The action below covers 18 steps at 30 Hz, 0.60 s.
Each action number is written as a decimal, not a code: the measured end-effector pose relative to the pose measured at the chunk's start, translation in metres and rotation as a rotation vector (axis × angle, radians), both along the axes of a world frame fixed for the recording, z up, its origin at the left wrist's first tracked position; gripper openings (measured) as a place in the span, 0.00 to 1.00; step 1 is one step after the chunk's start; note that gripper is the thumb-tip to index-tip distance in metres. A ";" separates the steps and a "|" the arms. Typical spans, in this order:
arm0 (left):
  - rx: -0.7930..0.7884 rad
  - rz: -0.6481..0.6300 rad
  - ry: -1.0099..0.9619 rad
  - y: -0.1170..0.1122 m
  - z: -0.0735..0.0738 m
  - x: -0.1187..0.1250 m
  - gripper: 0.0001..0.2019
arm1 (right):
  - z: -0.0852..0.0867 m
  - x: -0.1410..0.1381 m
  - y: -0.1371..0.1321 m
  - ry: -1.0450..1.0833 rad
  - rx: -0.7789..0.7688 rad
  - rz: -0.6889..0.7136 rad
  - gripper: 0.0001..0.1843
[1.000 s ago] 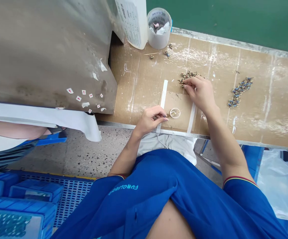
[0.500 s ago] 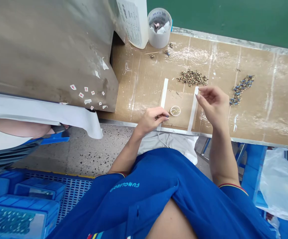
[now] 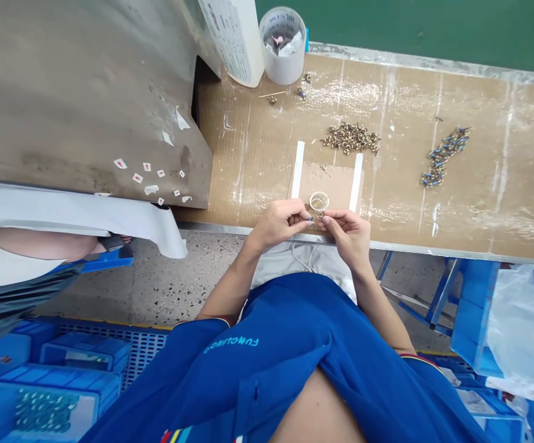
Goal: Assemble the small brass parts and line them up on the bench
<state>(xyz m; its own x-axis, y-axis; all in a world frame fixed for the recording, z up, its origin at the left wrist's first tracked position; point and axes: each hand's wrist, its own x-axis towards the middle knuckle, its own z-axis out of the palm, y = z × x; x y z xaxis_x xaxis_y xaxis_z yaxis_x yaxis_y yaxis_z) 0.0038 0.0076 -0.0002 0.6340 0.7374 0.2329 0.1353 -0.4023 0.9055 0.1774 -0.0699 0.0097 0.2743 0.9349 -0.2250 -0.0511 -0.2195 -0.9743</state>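
My left hand (image 3: 280,224) and my right hand (image 3: 346,234) meet at the front of the bench, fingertips almost touching. My left fingers pinch a small blue-tipped part (image 3: 310,218). My right fingers pinch a tiny brass fitting (image 3: 321,215). Just beyond them lies a small clear ring (image 3: 319,200) on a cardboard patch (image 3: 336,184) between two white tape strips (image 3: 298,169). A heap of brass fittings (image 3: 350,138) sits farther back. To the right lies a row of blue-and-metal parts (image 3: 443,157).
The cardboard-covered bench top (image 3: 400,104) has a metal front edge. A grey metal cabinet (image 3: 87,92) stands at left, with a white cup of scraps (image 3: 283,46) behind. Blue crates (image 3: 40,406) sit on the floor, and a person's leg (image 3: 31,243) shows at left.
My right hand has moved from the brass heap, leftward and toward me, to meet my left hand, now pinching a small fitting. The view has shifted slightly.
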 end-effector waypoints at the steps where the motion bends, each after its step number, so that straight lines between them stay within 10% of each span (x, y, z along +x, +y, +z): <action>1: 0.003 -0.001 0.010 0.000 0.000 0.000 0.10 | -0.001 0.000 0.000 0.004 0.007 0.020 0.20; 18: 0.058 -0.044 0.065 0.001 -0.002 0.000 0.15 | -0.002 0.004 -0.003 -0.097 0.005 0.180 0.19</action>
<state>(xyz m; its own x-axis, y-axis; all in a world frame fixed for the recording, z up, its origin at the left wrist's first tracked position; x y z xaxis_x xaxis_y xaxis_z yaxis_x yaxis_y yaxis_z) 0.0034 0.0090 -0.0019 0.6809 0.6947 0.2319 0.1739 -0.4609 0.8702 0.1818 -0.0727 0.0074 0.1228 0.9719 -0.2007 0.0827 -0.2116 -0.9739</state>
